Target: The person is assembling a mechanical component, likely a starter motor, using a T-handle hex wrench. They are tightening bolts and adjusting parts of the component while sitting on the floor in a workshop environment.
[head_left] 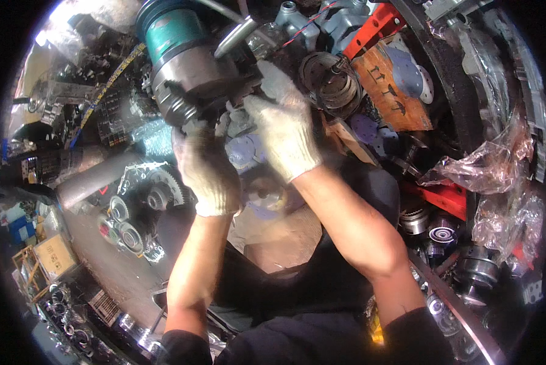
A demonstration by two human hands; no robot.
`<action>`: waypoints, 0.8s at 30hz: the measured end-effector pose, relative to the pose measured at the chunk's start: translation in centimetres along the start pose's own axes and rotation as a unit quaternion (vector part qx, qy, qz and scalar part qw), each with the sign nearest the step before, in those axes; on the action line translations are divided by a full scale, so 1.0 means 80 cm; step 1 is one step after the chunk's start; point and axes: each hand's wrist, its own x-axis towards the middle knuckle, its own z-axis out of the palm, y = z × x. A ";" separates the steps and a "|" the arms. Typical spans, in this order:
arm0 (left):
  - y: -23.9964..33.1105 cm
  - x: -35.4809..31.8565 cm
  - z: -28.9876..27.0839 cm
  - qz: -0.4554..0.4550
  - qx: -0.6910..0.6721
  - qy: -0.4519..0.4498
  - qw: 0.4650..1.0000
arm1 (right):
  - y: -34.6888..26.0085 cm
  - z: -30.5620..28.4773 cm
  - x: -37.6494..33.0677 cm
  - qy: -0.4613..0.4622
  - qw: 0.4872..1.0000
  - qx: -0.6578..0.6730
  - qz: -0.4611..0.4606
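Observation:
Both my hands wear white knit gloves and are raised to a teal machine (171, 33) with a thick metal cylinder (191, 70) at its lower end. My left hand (206, 167) is just below the cylinder, by a shiny stepped metal part (178, 109). Motion smears it, and its fingertips are hidden. At the cylinder's right side, my right hand (284, 118) has its fingers bent round toward dark metal; what they grip is too dark to make out. Beneath and between the hands lie purple-grey discs (242, 152) and a round metal disc with a central hole (264, 193).
Several gears (130, 213) sit at left, beside a grey pipe (99, 176). On the right are stacked rings (331, 82), a brown cardboard piece (388, 91), red metal bars (376, 27) and crumpled clear plastic (486, 164). Metal parts (477, 267) crowd the lower right.

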 end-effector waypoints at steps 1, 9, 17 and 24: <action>-0.005 -0.002 0.006 0.085 0.128 -0.001 0.988 | 0.001 -0.001 0.001 0.013 1.000 -0.009 0.018; -0.011 -0.011 0.015 0.211 0.522 -0.063 0.824 | -0.001 -0.001 -0.003 0.013 0.994 0.106 0.032; -0.006 -0.009 0.028 0.098 0.464 -0.068 0.878 | -0.006 -0.004 -0.001 0.011 0.990 0.128 0.055; 0.007 -0.006 0.050 -0.053 0.248 0.041 0.966 | -0.004 -0.004 0.002 0.000 0.994 0.104 0.031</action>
